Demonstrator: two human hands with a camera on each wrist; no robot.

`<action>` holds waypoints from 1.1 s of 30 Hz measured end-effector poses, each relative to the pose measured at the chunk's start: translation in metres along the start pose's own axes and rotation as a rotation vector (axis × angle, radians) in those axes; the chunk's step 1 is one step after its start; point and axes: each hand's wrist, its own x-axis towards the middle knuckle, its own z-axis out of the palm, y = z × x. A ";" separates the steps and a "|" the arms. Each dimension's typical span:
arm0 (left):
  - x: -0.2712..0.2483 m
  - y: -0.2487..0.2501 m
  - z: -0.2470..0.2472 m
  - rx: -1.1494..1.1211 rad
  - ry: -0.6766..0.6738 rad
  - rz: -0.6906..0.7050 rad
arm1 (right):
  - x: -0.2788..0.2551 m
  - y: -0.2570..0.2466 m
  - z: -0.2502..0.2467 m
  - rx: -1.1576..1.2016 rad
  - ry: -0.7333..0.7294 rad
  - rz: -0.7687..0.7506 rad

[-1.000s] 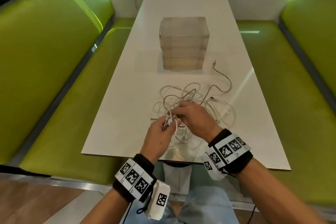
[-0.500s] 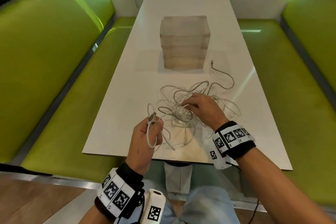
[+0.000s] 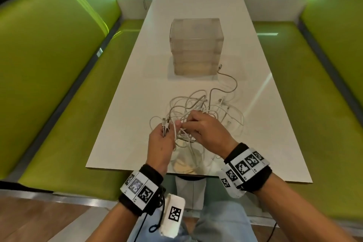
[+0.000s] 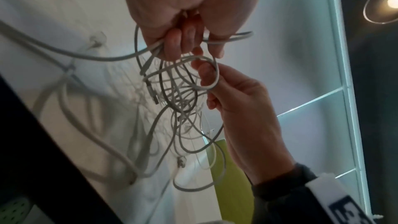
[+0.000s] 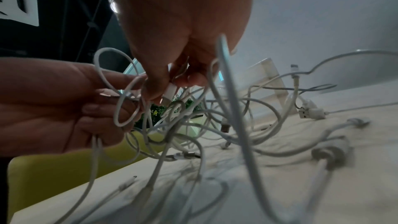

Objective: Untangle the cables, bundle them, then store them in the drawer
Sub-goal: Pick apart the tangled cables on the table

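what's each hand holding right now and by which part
The left hand grips a small bunch of white cables just behind their plug ends. The right hand pinches one white connector between thumb and fingertips.

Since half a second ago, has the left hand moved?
Yes. The left hand has moved up the table from its near edge, toward the drawer unit, closing on the right hand.
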 end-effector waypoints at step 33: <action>-0.022 0.038 -0.040 0.139 -0.058 0.255 | 0.019 0.029 -0.040 0.156 -0.186 0.546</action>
